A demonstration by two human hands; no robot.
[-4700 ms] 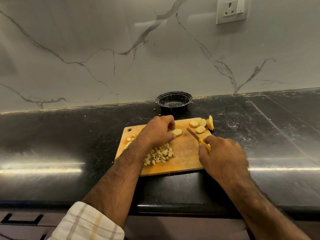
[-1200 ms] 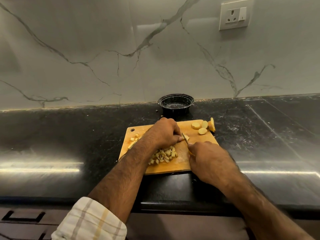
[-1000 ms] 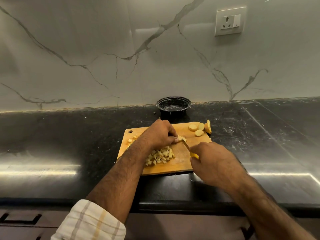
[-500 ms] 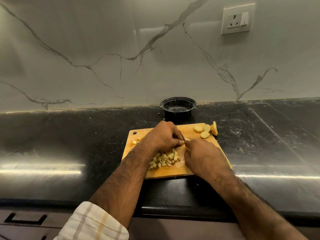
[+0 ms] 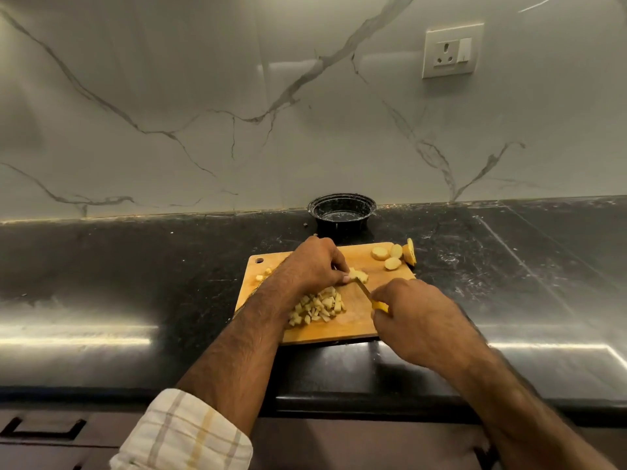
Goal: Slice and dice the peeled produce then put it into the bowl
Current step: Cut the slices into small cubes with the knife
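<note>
Wooden board (image 5: 356,325) lies on the black counter (image 5: 135,266), and on it the left hand (image 5: 312,266) curls its fingers over a pale slice (image 5: 358,275), pinning it down, while the right hand (image 5: 417,320) grips a yellow-handled knife (image 5: 368,295) whose blade tip touches that slice. Diced bits (image 5: 319,307) are heaped on the board just under the left wrist, and a few uncut rounds (image 5: 390,257) sit at its far right corner. Beyond the board, against the marble wall, stands the black bowl (image 5: 342,213), with no pieces visible inside.
</note>
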